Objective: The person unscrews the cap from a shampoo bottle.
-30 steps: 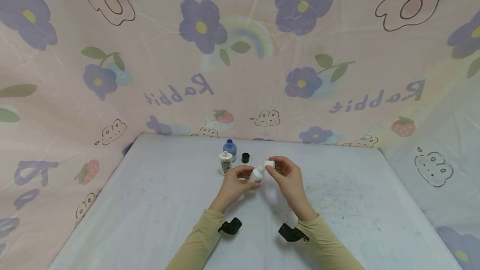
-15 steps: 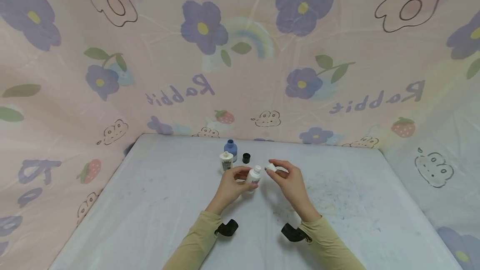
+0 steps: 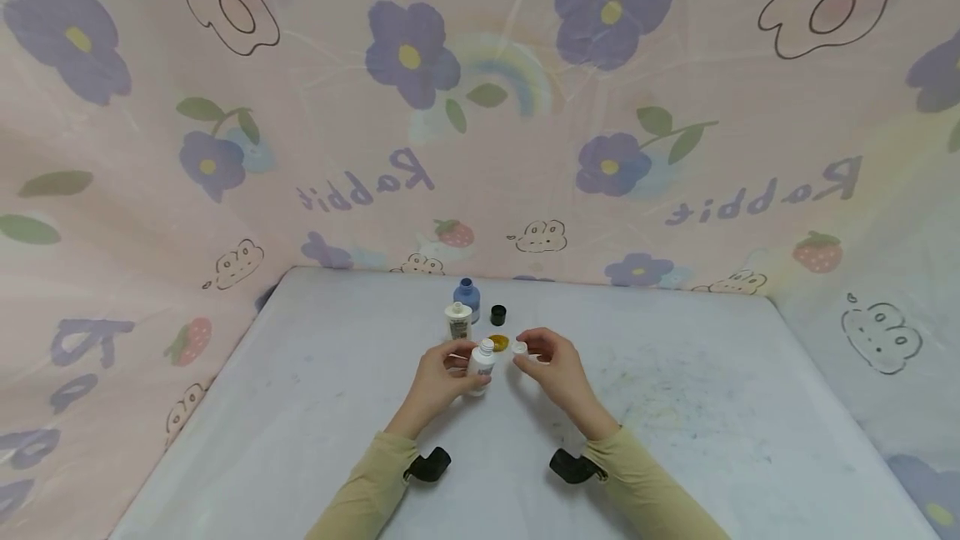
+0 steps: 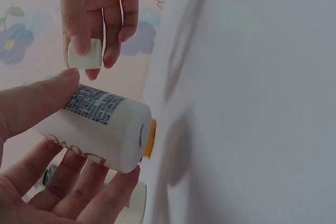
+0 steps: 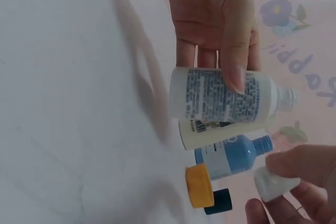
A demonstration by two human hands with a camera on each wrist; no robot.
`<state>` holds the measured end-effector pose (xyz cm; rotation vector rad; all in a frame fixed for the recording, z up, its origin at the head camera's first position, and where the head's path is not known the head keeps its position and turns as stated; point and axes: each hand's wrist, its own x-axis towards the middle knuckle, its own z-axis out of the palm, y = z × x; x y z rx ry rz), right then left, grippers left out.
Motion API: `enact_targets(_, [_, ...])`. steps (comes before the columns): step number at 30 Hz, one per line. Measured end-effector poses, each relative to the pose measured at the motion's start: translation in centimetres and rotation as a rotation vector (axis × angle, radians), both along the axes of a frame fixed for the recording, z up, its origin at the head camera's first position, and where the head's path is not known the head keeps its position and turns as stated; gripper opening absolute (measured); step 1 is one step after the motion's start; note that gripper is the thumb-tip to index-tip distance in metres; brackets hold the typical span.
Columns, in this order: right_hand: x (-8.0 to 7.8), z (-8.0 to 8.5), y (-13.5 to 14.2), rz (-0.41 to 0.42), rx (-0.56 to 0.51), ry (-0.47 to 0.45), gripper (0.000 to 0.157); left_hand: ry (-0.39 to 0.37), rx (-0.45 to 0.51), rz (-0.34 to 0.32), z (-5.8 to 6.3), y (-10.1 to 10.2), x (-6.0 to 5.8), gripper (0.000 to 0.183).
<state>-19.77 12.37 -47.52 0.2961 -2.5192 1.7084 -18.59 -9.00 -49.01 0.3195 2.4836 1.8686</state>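
Note:
My left hand [image 3: 438, 377] grips a small white bottle [image 3: 482, 367] by its body, with the threaded neck uncovered and a printed label showing in the right wrist view. Between thumb and fingers, my right hand [image 3: 557, 369] pinches a white cap [image 5: 272, 183], held apart from the bottle's mouth and to its right. Behind the held bottle stand a cream-white bottle [image 3: 458, 320] and a blue bottle [image 3: 467, 297], both uncapped. A yellow cap [image 5: 199, 186] and a black cap [image 3: 498, 315] lie on the table near them.
A white-covered table [image 3: 660, 473] spreads under the hands, with faint stains on its right part. A pink curtain [image 3: 510, 148] printed with flowers and rabbits hangs at the back and sides. Each wrist carries a black camera mount [image 3: 429, 465].
The white cap has come away from the bottle's neck. My left hand has moved left and toward me with the bottle, now upright. The yellow cap has come into view behind the hands.

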Motion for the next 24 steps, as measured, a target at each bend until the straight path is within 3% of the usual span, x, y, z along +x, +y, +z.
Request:
enact_targets(7, [-0.5, -1.0, -1.0, 0.061, 0.036, -0.050, 0.024, -0.005, 0.032, 0.025, -0.7, -1.6, -0.3, 0.046])
enact_targets(15, [-0.8, -1.7, -2.0, 0.125, 0.090, -0.024, 0.026, 0.050, -0.005, 0.053, -1.1, -2.5, -0.7, 0.046])
enact_targets(24, [-0.8, -2.5, -2.2, 0.129, 0.145, -0.035, 0.026, -0.038, 0.117, 0.036, -1.0, -2.5, -0.8, 0.049])
